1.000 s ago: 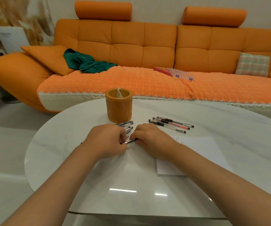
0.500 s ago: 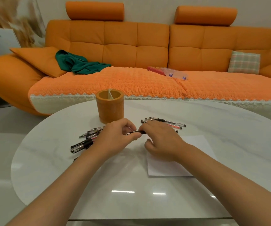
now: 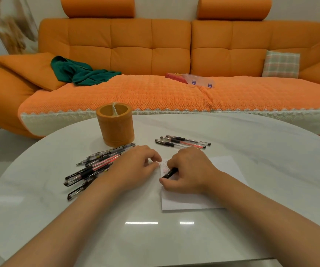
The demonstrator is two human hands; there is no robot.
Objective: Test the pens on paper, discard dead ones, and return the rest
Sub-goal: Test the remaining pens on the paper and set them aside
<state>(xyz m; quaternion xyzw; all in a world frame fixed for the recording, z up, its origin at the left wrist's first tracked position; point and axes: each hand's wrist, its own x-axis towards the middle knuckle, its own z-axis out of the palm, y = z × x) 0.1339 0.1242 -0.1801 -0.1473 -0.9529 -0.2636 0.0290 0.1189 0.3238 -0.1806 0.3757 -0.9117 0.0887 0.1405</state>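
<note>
Right hand [image 3: 190, 170] pinches black-grip plastic pen [image 3: 169, 173], tip slanting down-left onto white paper sheet [image 3: 222, 170]; left hand [image 3: 136, 168] beside, grip unclear.

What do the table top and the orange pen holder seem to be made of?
Table top: glossy white stone or stone-look slab, judging by faint grey veining and sharp light reflections. Pen holder: smooth, satin orange cylinder, possibly plastic or lacquered bamboo; the look leaves it open.

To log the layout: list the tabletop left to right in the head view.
Left to right: pile of pens → left hand → right hand, gripping a black pen. Omitted as overlapping: pen holder, paper, three far pens.
</note>
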